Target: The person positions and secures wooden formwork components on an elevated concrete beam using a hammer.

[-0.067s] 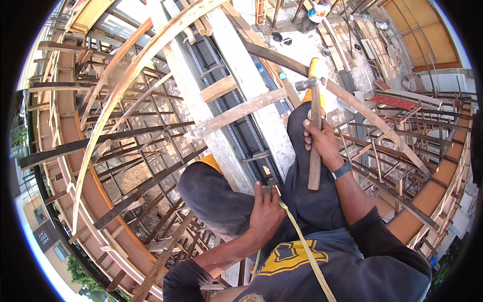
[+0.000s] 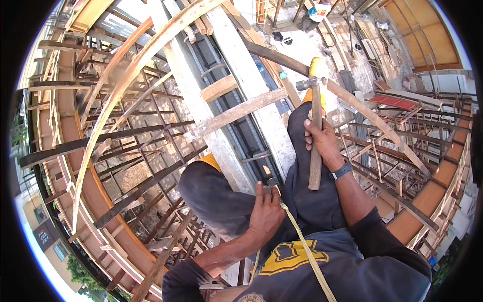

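Note:
My right hand (image 2: 323,141) is closed round the wooden handle of a hammer (image 2: 315,168). Its dark metal head points up and away, above my right leg. My left hand (image 2: 266,211) rests at the near end of a long trough-like form (image 2: 279,136) with pale side boards, fingers stretched and apart. Steel reinforcing bars (image 2: 245,133) with cross ties run inside that form. A pale yellow strap (image 2: 305,244) runs from beside my left fingertips down across my shirt. What lies under the left palm is hidden.
A wooden crosspiece (image 2: 241,115) spans the form, with a short wood block (image 2: 219,89) beyond it. A long bent strip of wood (image 2: 118,93) arches on the left. Timber scaffolding (image 2: 151,136) drops away on both sides. Another person (image 2: 313,17) is at the far top.

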The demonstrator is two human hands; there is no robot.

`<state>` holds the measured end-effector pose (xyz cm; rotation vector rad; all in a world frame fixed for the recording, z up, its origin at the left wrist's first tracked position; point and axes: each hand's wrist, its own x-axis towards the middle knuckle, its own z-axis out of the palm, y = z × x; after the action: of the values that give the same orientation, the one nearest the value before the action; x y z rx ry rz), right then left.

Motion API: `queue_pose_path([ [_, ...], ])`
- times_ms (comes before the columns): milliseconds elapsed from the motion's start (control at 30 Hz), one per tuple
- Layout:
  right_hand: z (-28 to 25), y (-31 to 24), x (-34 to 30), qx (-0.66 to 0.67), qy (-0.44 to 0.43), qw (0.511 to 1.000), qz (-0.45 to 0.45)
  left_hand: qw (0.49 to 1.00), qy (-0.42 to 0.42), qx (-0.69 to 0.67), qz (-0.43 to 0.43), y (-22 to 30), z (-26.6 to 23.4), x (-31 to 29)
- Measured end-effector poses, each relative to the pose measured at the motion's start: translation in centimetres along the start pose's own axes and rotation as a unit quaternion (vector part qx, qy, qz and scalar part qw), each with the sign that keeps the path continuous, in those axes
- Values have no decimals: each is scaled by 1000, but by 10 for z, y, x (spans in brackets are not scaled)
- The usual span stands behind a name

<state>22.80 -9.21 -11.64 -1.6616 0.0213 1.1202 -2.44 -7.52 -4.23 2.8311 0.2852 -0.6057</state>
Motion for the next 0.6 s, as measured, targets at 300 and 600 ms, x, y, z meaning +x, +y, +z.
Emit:
queue_pose_path([
  [300,0,0,3,-14,7,1000,0,998,-53,17,30,-11,-13,3],
  [600,1,-2,4,-38,-4,999,-3,992,-5,-84,94,-40,-35,-7],
])
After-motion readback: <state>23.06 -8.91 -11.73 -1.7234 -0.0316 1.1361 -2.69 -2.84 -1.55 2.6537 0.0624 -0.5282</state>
